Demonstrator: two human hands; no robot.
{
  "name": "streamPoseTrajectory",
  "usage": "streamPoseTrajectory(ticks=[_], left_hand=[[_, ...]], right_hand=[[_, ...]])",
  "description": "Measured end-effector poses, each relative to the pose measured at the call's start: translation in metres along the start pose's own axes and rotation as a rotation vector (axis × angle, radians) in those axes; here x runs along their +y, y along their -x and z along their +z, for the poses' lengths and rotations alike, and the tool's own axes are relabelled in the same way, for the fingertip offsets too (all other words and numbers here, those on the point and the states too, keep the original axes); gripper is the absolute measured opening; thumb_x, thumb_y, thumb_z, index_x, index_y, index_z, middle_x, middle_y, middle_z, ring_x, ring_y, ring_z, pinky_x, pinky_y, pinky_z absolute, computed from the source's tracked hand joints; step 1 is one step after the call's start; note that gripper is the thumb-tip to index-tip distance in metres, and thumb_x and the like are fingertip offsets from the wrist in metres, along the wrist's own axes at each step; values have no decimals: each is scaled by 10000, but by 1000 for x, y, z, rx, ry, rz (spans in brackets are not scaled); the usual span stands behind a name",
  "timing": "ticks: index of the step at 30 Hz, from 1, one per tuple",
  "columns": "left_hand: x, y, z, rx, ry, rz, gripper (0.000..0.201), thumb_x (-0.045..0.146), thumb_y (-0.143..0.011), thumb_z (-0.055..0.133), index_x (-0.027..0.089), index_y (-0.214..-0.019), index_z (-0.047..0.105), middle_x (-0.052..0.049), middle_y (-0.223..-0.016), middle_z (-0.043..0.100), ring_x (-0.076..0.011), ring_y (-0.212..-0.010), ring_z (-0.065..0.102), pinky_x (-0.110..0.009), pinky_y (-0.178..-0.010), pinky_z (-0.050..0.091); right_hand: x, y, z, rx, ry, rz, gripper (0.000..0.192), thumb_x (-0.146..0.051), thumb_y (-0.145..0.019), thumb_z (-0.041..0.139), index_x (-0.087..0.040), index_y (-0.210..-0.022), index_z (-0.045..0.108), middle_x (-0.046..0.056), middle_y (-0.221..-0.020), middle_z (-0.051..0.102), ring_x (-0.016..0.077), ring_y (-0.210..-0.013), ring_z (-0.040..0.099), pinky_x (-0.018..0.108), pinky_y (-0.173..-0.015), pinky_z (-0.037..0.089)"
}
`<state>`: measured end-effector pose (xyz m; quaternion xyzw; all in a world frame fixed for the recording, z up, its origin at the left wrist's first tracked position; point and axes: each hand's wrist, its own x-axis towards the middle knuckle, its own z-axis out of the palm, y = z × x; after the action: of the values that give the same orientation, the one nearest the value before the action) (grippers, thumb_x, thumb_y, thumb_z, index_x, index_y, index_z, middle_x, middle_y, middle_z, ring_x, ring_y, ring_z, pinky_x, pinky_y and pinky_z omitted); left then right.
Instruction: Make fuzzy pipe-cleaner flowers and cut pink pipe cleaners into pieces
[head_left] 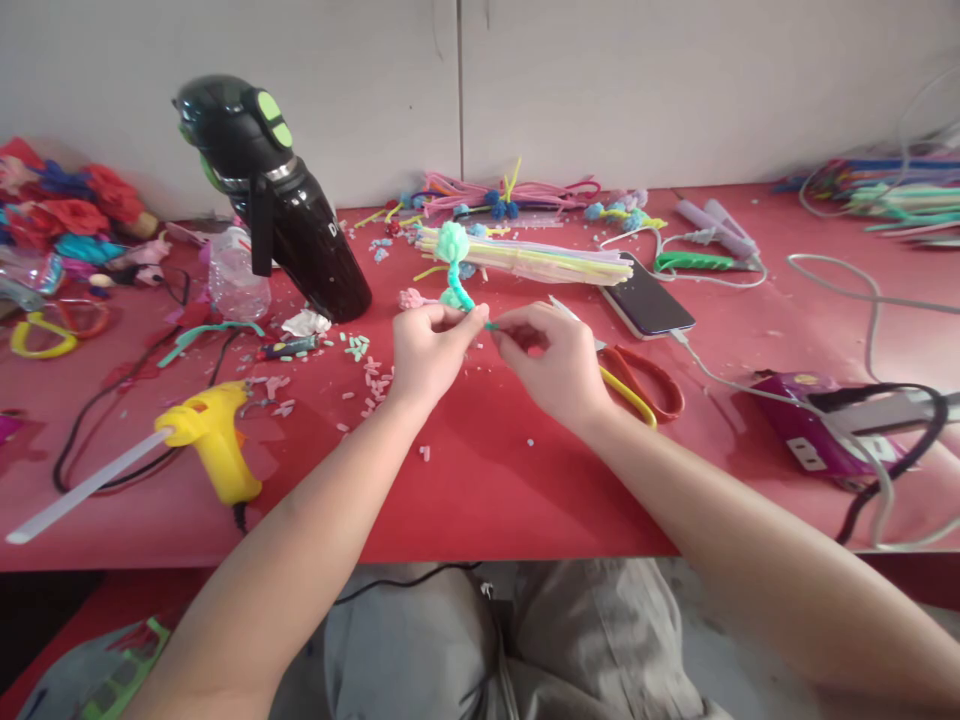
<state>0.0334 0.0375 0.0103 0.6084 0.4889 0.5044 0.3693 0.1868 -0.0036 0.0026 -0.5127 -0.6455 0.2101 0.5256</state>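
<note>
My left hand (pixel 429 350) fingers pinch the green pipe-cleaner twist (pixel 454 262), mid-counter | my right hand (pixel 555 362) fingers pinch its thin tail end, just right | scissors (pixel 637 385) touching right hand's far side | glue gun (pixel 210 435) near left on the red counter (pixel 480 490).

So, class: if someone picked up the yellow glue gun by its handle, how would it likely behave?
The glue gun looks like rigid plastic, so probably stiff. The long glue stick jutting from its back may make it tail-heavy. Its black cord trails across the red table and could drag or snag.
</note>
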Motion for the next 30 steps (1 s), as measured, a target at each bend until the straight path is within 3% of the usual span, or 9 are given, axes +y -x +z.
streamPoseTrajectory(ticks=[8,12,15,17,20,23,26,30], left_hand=[[-3,-4,1,-19,197,-187,402,471,-677,882,176,-538,648,-1,-510,613,-91,-462,519,-243,-488,437],[-4,-6,0,-37,211,-245,420,462,-653,901,174,-519,626,3,-492,600,-84,-432,510,-236,-465,434],[-3,-7,-4,-91,183,-233,407,500,-700,875,169,-578,672,-13,-538,642,-91,-434,525,-250,-474,439],[0,-7,-9,-150,104,-154,439,546,-759,831,170,-591,682,-19,-555,649,-102,-457,540,-270,-516,462],[7,-6,-18,-158,-86,82,447,560,-857,746,183,-623,690,-17,-582,634,-135,-572,586,-301,-648,505],[13,-6,-25,-133,-275,376,233,434,-846,779,202,-873,768,-55,-870,722,-199,-833,658,-343,-819,520],[13,-7,-28,-229,-475,558,308,363,-809,814,230,-1084,773,-88,-1148,724,-264,-1098,643,-403,-1010,466],[7,-8,-25,-361,-561,576,225,329,-898,721,224,-1093,758,-78,-1128,763,-269,-1089,663,-426,-1046,431]], right_hand=[[15,-7,-1,-60,305,-410,295,-202,-1001,487,-259,-982,775,92,-950,700,227,-871,611,391,-811,512],[18,-10,-6,-125,306,-476,319,-215,-1019,466,-251,-974,780,101,-961,708,230,-879,616,401,-829,507],[13,-10,-10,-129,187,-327,225,-244,-979,550,-240,-967,775,92,-981,722,214,-861,632,386,-820,516],[9,-10,-12,-98,35,-108,149,-259,-923,627,-219,-934,770,75,-935,732,192,-803,632,366,-779,521],[7,-13,-15,-73,-301,280,110,-293,-808,741,-192,-849,759,42,-793,709,155,-700,604,329,-709,522],[9,-17,-17,-77,-600,553,168,-286,-671,840,-180,-756,741,25,-743,671,120,-649,564,290,-664,528],[12,-17,-19,-87,-705,691,175,-243,-623,867,-181,-732,744,31,-752,676,120,-660,579,273,-657,555],[8,-16,-20,-112,-750,749,113,-201,-695,831,-186,-769,746,32,-786,699,122,-689,626,270,-708,585]])
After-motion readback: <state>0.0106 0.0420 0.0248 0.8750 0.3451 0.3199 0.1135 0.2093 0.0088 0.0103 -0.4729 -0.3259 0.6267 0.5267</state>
